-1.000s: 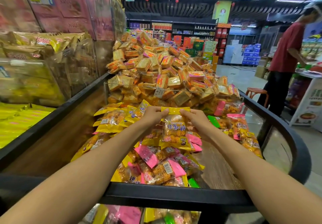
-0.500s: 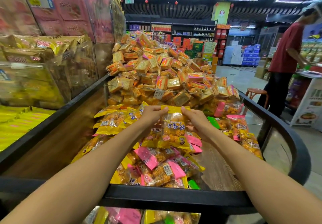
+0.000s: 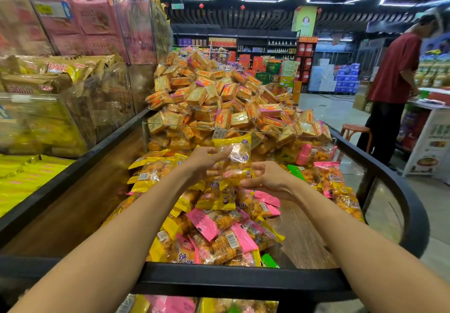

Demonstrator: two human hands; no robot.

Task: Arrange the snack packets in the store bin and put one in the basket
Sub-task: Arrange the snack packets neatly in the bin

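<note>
A yellow-edged clear snack packet (image 3: 235, 156) is held upright above the bin's pile. My left hand (image 3: 203, 160) pinches its upper left side. My right hand (image 3: 264, 178) grips its lower right edge with curled fingers. Below them lies a loose heap of yellow and pink snack packets (image 3: 214, 225) on the wooden floor of the black-rimmed store bin (image 3: 219, 279). No basket is in view.
Behind a clear divider rises a tall mound of orange biscuit packs (image 3: 219, 98). Clear cases of yellow and pink bags (image 3: 60, 74) stand at the left. A person in a red shirt (image 3: 394, 76) stands at the right, near a small stool (image 3: 355, 130).
The packet has been lifted and turned. My right hand slid from its top corner down to its lower edge, and my left hand rose slightly.
</note>
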